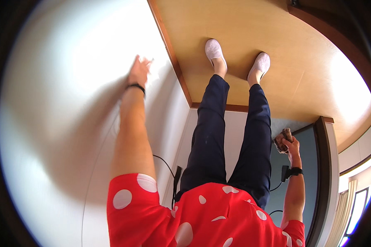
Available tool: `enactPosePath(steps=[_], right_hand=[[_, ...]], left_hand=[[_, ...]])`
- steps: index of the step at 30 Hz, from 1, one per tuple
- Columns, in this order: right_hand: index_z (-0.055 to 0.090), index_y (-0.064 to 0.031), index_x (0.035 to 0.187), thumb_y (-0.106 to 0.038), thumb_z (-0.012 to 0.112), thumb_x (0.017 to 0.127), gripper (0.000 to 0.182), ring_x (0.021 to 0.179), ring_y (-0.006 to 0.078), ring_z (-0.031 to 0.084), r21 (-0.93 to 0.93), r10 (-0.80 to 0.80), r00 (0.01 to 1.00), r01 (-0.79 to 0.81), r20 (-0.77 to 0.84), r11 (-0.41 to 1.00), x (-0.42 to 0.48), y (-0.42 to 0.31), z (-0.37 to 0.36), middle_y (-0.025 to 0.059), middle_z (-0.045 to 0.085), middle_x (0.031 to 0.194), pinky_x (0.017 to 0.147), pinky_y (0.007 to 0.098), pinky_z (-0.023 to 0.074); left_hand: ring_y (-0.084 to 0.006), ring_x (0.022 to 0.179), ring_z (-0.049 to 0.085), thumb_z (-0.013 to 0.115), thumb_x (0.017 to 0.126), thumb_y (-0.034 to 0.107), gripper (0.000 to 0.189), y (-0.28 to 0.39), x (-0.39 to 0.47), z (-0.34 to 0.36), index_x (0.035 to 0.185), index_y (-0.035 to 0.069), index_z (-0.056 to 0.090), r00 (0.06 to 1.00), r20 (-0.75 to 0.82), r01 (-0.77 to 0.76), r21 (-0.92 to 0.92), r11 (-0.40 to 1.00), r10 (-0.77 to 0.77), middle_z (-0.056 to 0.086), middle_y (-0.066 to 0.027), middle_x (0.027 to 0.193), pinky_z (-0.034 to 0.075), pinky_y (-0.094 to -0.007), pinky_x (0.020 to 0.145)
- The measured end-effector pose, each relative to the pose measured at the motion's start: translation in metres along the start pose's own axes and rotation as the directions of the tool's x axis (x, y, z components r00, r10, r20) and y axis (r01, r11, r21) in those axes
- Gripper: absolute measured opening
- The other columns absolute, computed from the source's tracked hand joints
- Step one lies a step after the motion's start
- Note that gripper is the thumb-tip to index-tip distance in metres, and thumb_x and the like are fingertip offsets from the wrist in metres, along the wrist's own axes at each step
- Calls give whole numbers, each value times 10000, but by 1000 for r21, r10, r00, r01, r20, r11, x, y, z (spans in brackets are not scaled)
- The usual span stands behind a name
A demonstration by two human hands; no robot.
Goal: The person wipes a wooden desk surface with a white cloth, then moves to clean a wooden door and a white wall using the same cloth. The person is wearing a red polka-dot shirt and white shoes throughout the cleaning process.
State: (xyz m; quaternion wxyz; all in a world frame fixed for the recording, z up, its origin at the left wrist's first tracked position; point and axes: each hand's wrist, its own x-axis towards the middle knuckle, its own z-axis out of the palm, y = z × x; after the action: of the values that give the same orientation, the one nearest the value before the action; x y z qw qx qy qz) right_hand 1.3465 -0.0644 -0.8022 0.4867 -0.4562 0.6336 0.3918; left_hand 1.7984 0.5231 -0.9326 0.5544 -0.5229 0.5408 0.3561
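Observation:
At the white wall (95, 129) on the left, my left hand (139, 70) is raised, wearing a black band on the wrist. It is blurred, and pale jagged shapes beside the fingers merge with the glare, so whether it holds anything is unclear. My right hand (292, 146) grips a crumpled brown and white patterned cloth (283, 141) at the right, held out beside my leg near a dark opening. A black band with a small box (285, 173) and a cable is on that wrist.
My feet, in pale pink slippers (213, 49), stand on a light wooden floor (290, 40). Brown baseboard (170, 52) edges the wall. A dark-framed doorway post (321, 154) rises on the right, with a curtain (340, 213) and a window beyond.

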Motion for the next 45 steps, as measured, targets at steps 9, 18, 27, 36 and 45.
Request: enactPosePath(steps=[9,18,27,36,45], right_hand=[[627,-10,1062,-117,752,729,371,766,152,626,47,105,994,-104,-31,993,-10,7,-4,49,648,892,702,302,511],[625,-13,1049,-134,732,736,352,721,137,609,97,141,989,-143,35,985,-29,-12,9,38,638,863,661,301,499],[617,0,1060,-97,733,742,352,745,149,622,135,217,974,-223,59,965,-23,11,3,48,650,885,689,299,503],[605,-21,1013,-67,678,779,249,700,153,627,214,159,987,-163,35,963,-23,-7,11,42,649,828,655,309,512],[631,-20,937,-129,722,753,233,531,121,543,145,201,976,-212,86,967,-18,12,25,18,615,715,458,276,417]], left_hand=[[-275,1421,233,646,811,268,672,-264,46,-49,1412,107,390,792,-222,462,-391,796,-568,388,-132,1459,114,-509,1168],[-174,1405,246,351,968,476,632,-14,77,-78,1491,132,269,999,42,-19,-57,998,21,306,5,1517,165,-449,1156],[-127,1423,226,361,974,392,488,75,51,-42,1438,242,398,902,85,-415,-97,905,423,241,85,1557,76,-511,1160],[-112,1307,367,445,924,172,357,-266,121,-56,1255,215,573,921,-167,336,-120,934,-352,513,65,1321,195,-488,1135],[-154,1441,188,380,975,332,519,-324,119,-96,1475,205,326,898,21,438,-149,887,-440,261,32,1554,75,-488,1164]])
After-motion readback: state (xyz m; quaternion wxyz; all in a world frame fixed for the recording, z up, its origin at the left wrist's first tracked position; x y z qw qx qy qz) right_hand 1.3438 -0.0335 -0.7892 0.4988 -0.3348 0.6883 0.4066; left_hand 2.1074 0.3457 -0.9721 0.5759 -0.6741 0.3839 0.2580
